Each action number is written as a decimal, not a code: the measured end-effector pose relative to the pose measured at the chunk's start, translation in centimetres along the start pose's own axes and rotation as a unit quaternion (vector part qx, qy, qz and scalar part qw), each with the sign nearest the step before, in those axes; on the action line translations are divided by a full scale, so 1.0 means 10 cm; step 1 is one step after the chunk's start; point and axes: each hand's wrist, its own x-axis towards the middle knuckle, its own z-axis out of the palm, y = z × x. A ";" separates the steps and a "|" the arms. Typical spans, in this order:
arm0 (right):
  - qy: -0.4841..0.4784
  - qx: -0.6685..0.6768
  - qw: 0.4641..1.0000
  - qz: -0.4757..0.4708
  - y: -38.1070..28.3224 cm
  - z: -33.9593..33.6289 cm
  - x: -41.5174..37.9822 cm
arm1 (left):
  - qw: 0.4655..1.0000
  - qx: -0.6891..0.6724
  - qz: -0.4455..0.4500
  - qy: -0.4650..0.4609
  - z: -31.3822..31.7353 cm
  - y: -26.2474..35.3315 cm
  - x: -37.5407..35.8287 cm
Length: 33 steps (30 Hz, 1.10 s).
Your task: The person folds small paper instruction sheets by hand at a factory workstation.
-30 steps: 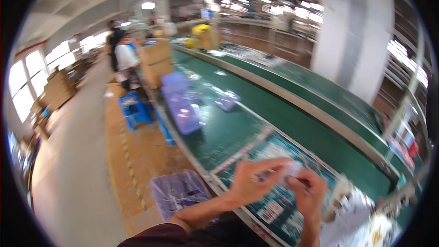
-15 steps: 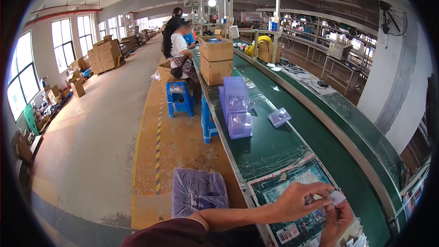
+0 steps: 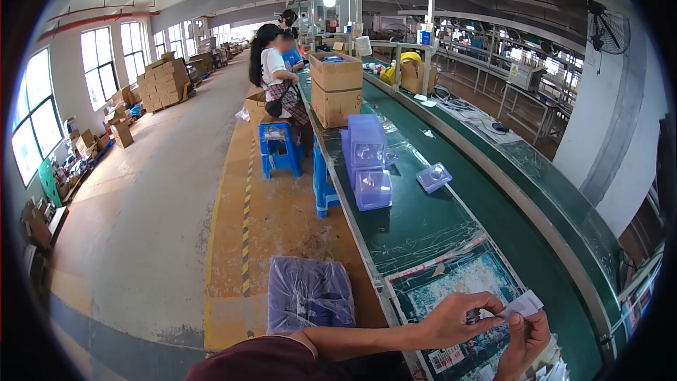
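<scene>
A small white paper slip [image 3: 524, 304] is pinched between both hands above the near end of the bench. My left hand [image 3: 455, 321] reaches in from the left, its thumb and forefinger closed at the slip's left edge. Something small, dark and shiny [image 3: 473, 316] shows within its curled fingers; I cannot make out what. From below, my right hand [image 3: 525, 342] grips the slip with thumb and fingers. Under the hands lies a worn blue-green printed sheet [image 3: 458, 286], taped to the bench. Crumpled white papers [image 3: 551, 365] sit beside my right hand, partly hidden.
Stacked clear purple plastic trays [image 3: 367, 159] stand ahead, with one loose clear tray [image 3: 434, 178] to their right. Behind them is a cardboard box [image 3: 337, 95]. Left of the bench are a plastic-wrapped stool [image 3: 310, 293], blue stools [image 3: 280, 149] and a seated person [image 3: 275, 70].
The white slip now shows larger and flatter between the fingers, extending up and right. My right hand has shifted slightly right, and the view has tilted a little.
</scene>
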 end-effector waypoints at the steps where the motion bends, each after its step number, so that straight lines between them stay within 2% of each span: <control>1: -0.001 0.000 1.000 0.001 0.00 -0.02 -0.01 | 1.000 -0.001 -0.001 0.001 -0.01 0.01 0.00; 4: -0.028 -0.041 0.999 0.009 0.06 -0.04 -0.04 | 1.000 0.006 -0.002 -0.019 -0.07 0.10 0.01; 6: -0.008 0.093 0.990 0.101 0.18 0.04 -0.09 | 0.995 0.061 -0.081 -0.023 -0.09 0.17 0.00; 8: 0.000 0.103 0.992 0.068 0.26 0.08 -0.09 | 0.996 0.089 0.001 0.030 -0.07 0.04 -0.05; 9: -0.008 0.078 0.992 0.094 0.24 0.06 -0.12 | 0.994 0.090 -0.051 0.026 -0.08 0.04 -0.08; 10: -0.020 0.054 0.986 0.157 0.19 -0.02 -0.13 | 0.990 0.114 -0.056 0.058 -0.07 0.01 -0.11; 11: 0.032 0.087 0.989 0.117 0.14 0.01 -0.07 | 0.992 0.031 -0.086 0.084 -0.06 -0.03 -0.15; 12: 0.041 0.115 0.986 0.110 0.16 -0.07 -0.03 | 0.985 -0.041 -0.120 0.113 -0.05 -0.06 -0.15; 13: 0.057 0.094 0.987 0.116 0.18 -0.11 -0.04 | 0.986 -0.058 -0.124 0.092 -0.04 -0.05 -0.12; 15: 0.034 0.184 0.972 0.139 0.21 -0.08 -0.05 | 0.985 -0.045 -0.165 -0.012 -0.06 0.03 -0.07; 16: 0.015 0.179 0.976 0.123 0.25 -0.08 -0.07 | 0.988 -0.054 -0.140 -0.029 -0.01 0.02 -0.04; 20: 0.008 0.222 0.962 0.161 0.16 -0.08 -0.05 | 0.985 -0.087 -0.143 -0.038 0.07 0.06 0.05; 23: 0.004 0.193 0.975 0.113 0.24 -0.09 -0.07 | 0.985 -0.092 -0.140 -0.032 0.11 0.10 0.06; 25: -0.001 0.222 0.964 0.147 0.22 -0.08 -0.08 | 0.987 -0.095 -0.132 0.005 0.15 0.10 0.04; 29: -0.008 0.225 0.963 0.152 0.18 -0.04 -0.06 | 0.986 -0.068 -0.153 0.016 0.12 0.14 0.00; 31: -0.003 0.278 0.942 0.189 0.10 -0.01 -0.04 | 0.983 -0.093 -0.157 0.025 0.11 0.14 -0.01; 33: -0.007 0.263 0.944 0.197 0.19 -0.04 -0.07 | 0.984 -0.082 -0.159 -0.008 0.08 0.11 0.02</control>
